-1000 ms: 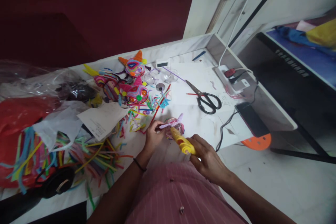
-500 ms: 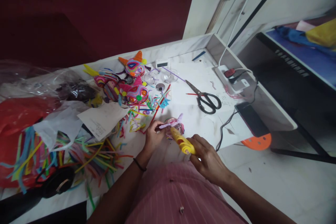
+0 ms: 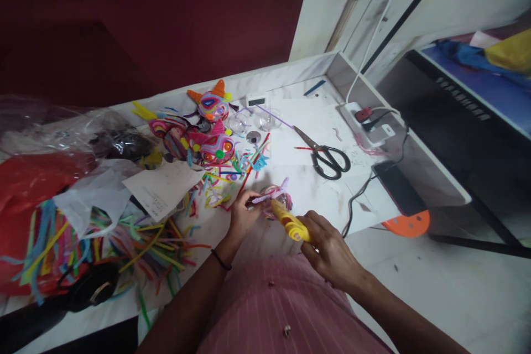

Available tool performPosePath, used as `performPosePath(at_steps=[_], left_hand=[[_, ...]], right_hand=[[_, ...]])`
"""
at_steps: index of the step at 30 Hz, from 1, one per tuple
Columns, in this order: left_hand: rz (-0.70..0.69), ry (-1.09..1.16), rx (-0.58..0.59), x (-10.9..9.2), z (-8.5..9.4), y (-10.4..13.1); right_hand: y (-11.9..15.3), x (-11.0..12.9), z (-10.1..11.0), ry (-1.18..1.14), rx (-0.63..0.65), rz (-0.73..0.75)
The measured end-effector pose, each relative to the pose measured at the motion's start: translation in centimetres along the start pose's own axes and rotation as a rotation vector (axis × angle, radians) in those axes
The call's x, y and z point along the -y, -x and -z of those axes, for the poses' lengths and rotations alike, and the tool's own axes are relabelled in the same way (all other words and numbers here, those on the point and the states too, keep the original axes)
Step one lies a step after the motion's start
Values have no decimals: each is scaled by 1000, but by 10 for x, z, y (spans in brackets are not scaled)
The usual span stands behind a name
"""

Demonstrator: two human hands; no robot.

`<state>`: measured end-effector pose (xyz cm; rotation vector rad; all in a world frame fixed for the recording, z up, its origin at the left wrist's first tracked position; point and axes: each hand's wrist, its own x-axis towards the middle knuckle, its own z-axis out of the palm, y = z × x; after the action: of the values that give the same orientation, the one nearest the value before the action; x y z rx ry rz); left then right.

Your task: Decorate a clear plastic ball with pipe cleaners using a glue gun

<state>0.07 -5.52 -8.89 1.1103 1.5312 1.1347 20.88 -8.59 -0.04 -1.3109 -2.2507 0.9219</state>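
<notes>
My right hand [image 3: 329, 246] is closed round the handle of a yellow glue gun [image 3: 291, 225]. Its nozzle points at a clear round ball [image 3: 286, 193] wrapped in pink and striped pipe cleaners. Across the top of this ball lies a light purple pipe cleaner [image 3: 265, 197], and my left hand [image 3: 244, 213] pinches its left end beside the ball. The nozzle's exact contact with the ball is too small to make out. Black-handled scissors [image 3: 326, 157] lie beyond, to the right of the ball.
Finished animal heads [image 3: 216, 149] of coiled pipe cleaners sit at the back left, near clear plastic half-balls [image 3: 269, 119]. Cut pieces lie around them. A big heap of pipe cleaners [image 3: 153, 243] fills the left. At right are a power strip [image 3: 367, 121] and a phone [image 3: 399, 188].
The glue gun's tip has shifted very slightly at the ball. Both hands keep nearly the same place and the same hold.
</notes>
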Motion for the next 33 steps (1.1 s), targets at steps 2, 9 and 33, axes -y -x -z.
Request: performPosePath(at_steps=[2,9,33], left_hand=[[2,5,-1,-2,0,0],[0,3,-5,0,0,0],[-6,9,4,0,-2,0]], right_hand=[[0,1,-1,14,5,16],[-1,1,-1,17,6,15],[1,2,0,18,25,-10]])
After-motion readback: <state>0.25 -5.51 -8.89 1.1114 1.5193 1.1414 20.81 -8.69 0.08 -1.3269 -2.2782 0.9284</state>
